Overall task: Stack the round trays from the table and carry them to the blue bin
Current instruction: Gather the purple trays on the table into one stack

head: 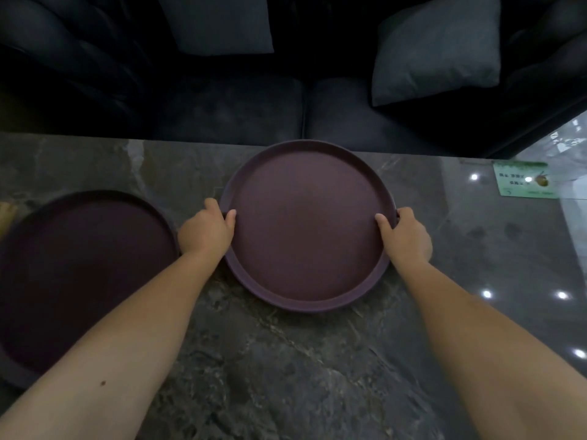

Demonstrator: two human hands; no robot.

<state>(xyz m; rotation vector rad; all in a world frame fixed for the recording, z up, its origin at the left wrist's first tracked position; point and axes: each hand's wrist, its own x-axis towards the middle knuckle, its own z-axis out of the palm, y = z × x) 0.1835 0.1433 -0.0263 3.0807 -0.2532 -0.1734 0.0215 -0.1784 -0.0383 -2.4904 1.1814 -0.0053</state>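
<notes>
Between both hands — left hand (205,231), right hand (408,236) — round tray (306,227); each grip clamped on its rim

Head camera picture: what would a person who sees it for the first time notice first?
First comes the round purple tray in the middle of the grey marble table, gripped on its rim by the left hand and the right hand on opposite sides. Next comes a second, darker tray lying at the left edge of the view. Behind the table stands a dark sofa with grey cushions.
</notes>
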